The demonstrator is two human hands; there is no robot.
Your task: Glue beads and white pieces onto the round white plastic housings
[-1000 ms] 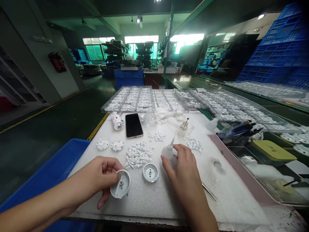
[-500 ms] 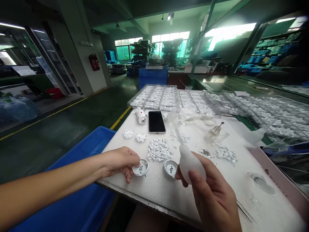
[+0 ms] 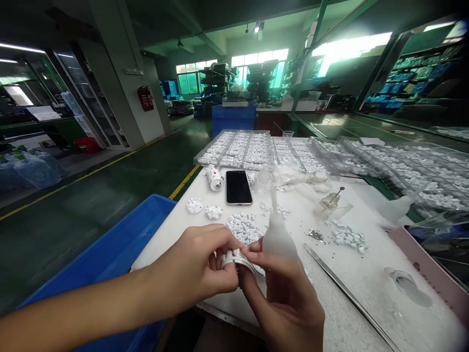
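My left hand (image 3: 205, 261) is closed round a white round plastic part (image 3: 234, 256), fingers on top and thumb below. My right hand (image 3: 287, 293) pinches the right side of the same part between thumb and fingertips. It also keeps hold of a translucent squeeze bottle (image 3: 279, 234), nozzle pointing up. The part is tilted on edge above the table's front, and fingers hide much of it. Whether one or two pieces are held together, I cannot tell. Just behind the hands lies a pile of small white pieces (image 3: 244, 227).
A phone (image 3: 239, 187), a white cylinder (image 3: 214, 178) and two white discs (image 3: 194, 206) lie on the white table. Long tweezers (image 3: 348, 291) rest at right, near tiny metal bits (image 3: 315, 235). Trays of white pieces (image 3: 238, 146) stand behind; a blue bin (image 3: 120, 244) is at left.
The two white round parts have left the table's front. My left hand has moved right and my right hand left, meeting at a round part. The squeeze bottle stays in my right hand.
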